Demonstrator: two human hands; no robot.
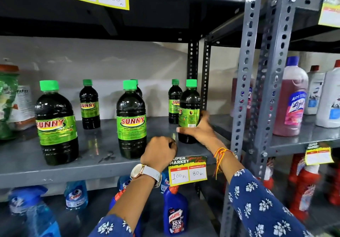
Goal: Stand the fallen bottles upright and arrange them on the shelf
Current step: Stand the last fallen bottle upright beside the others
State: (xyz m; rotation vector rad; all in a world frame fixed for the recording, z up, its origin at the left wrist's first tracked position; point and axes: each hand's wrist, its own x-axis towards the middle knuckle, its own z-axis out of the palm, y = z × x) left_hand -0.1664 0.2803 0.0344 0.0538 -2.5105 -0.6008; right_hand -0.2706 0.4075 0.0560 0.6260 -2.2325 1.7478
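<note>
Risk first, from left to right: at centre left and centre, two large Sunny bottles [56, 124] [131, 121] standing upright near the shelf [55, 170] front edge; possible to knock one over with a careless forearm. Lower centre: left hand [159, 152] closed in a loose fist, holding nothing, resting near the edge. Right of centre: right hand [199, 129] wrapped around an upright bottle [189, 111], thumb spread across the front; danger of tipping if released carelessly.
</note>
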